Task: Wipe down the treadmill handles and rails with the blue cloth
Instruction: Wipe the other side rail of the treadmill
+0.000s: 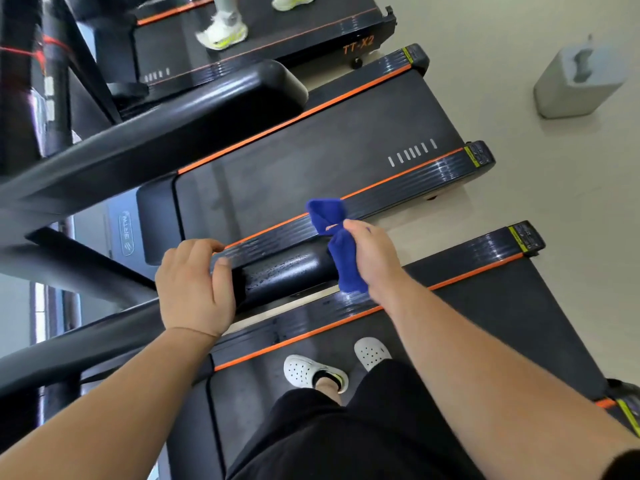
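Observation:
A black padded treadmill handle (280, 271) runs across the middle of the head view, with small droplets on its top. My left hand (194, 285) grips the handle on its left part, fingers curled over it. My right hand (372, 258) is closed around the blue cloth (341, 244), which is wrapped over the handle's right end. Cloth ends stick out above and below my fist. A second black handle rail (194, 116) runs higher up on the far side of the middle treadmill.
I stand on a treadmill belt (485, 317) in white clogs (308, 372). The middle treadmill deck (311, 161) has orange-edged side rails. Another person's shoes (223, 31) are on the farthest treadmill. A grey bin (578, 81) sits on the floor at the right.

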